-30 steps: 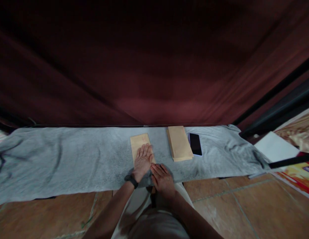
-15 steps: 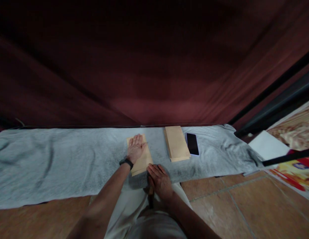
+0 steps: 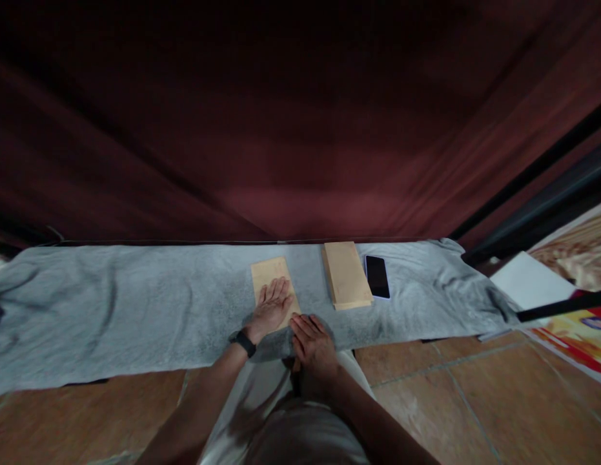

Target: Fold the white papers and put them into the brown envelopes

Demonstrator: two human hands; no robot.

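A tan paper envelope (image 3: 267, 270) lies at a slant on the grey cloth in front of me. My left hand (image 3: 274, 307), with a dark band at the wrist, rests flat on its middle and near part, fingers stretched out. At the envelope's near right corner lies my right hand (image 3: 312, 339), its fingers extended and the fingertips touching that corner; it grips nothing that I can see. To the right a thick stack of similar tan envelopes (image 3: 347, 274) sits on the cloth, apart from both hands.
A phone (image 3: 377, 276) with a dark screen lies just right of the stack. The grey cloth (image 3: 150, 303) covers a long narrow surface. Behind it hangs a dark red curtain (image 3: 300, 161). Black bars (image 3: 564, 305) and a colourful printed package (image 3: 581, 329) are at the right, above the tiled floor (image 3: 426, 381).
My left hand has slid from the far part of the envelope toward me, uncovering its far end. My right hand stays at the near corner. The view has shifted slightly.
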